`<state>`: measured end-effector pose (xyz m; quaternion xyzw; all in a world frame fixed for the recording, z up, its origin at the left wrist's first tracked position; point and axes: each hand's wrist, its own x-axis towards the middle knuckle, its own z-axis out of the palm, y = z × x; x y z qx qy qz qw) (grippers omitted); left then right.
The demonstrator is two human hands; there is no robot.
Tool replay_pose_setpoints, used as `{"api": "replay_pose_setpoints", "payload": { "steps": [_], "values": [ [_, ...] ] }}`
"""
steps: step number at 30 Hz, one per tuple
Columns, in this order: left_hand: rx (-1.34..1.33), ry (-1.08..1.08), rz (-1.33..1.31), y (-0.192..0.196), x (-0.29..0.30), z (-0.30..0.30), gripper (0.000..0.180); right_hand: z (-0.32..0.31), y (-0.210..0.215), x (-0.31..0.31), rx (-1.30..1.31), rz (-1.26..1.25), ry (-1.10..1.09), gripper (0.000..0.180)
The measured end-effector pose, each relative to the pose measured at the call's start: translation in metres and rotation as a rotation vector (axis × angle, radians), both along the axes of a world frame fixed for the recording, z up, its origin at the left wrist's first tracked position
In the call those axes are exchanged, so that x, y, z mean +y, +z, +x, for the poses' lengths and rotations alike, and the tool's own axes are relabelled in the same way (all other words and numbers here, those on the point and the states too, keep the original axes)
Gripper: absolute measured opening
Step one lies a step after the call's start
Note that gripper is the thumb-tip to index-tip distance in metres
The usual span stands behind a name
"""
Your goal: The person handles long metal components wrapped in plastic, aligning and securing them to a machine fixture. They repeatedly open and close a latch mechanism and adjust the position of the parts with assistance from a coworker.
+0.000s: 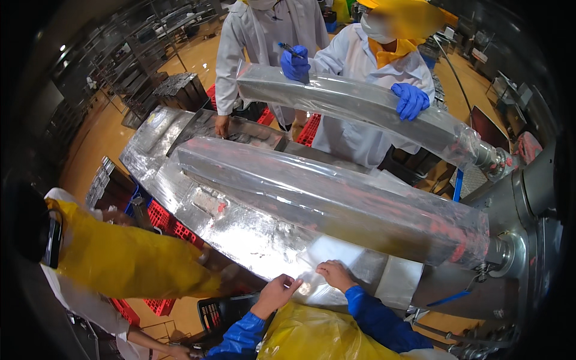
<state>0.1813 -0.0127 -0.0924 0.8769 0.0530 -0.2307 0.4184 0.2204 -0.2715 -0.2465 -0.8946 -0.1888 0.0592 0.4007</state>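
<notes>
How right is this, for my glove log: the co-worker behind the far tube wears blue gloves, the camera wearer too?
Half right: the wearer's left hand and right hand are bare in the head view. The co-worker does wear blue gloves.

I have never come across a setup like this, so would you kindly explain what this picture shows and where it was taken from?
It comes from a camera worn on a person's head, looking down; its wide lens makes straight edges bend. No robot is involved: the bare left hand and right hand at the bottom are the wearer's own. They are close together over a shiny metal table, near some thin clear plastic; whether they grip it is hard to tell. Over the table stretches a long metal tube covered in clear plastic. Behind it is a second covered tube. There, a co-worker's blue-gloved hand holds a pen.
</notes>
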Motion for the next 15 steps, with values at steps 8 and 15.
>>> {"api": "replay_pose_setpoints", "payload": {
  "steps": [8,15],
  "values": [
    [-0.077,-0.035,-0.091,0.009,-0.105,0.019,0.053,-0.044,0.123,-0.077,-0.148,0.004,-0.172,0.014],
    [-0.067,-0.194,-0.125,0.052,-0.151,0.011,0.044,-0.091,0.154,-0.111,0.142,0.234,-0.412,0.036]
  ]
}}
